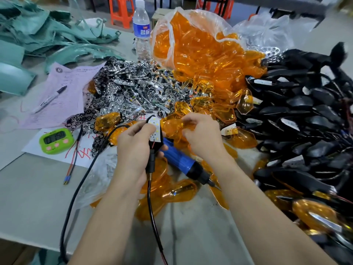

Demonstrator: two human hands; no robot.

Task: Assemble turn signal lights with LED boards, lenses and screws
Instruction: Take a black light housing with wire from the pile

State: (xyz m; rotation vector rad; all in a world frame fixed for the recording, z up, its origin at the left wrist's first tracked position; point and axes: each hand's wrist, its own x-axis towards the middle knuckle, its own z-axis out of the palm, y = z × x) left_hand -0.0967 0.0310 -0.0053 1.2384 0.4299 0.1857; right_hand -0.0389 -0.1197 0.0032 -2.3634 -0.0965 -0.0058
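Note:
My left hand [133, 148] grips a black turn signal housing whose white LED board [155, 131] faces up; its black stem and wire [150, 188] hang down past my wrist. My right hand [202, 134] pinches an orange lens [172, 127] right beside the board. A blue electric screwdriver [181, 159] lies on the table under both hands, tip pointing right. Loose orange lenses [244, 102] are scattered around.
A heap of chrome reflectors [129, 88] lies ahead, a bag of orange lenses [200, 46] behind it, black housings [305, 121] piled at right. A green timer [56, 140], marker [49, 99], papers and water bottle [141, 31] sit at left. The screwdriver cable [76, 192] loops across the table.

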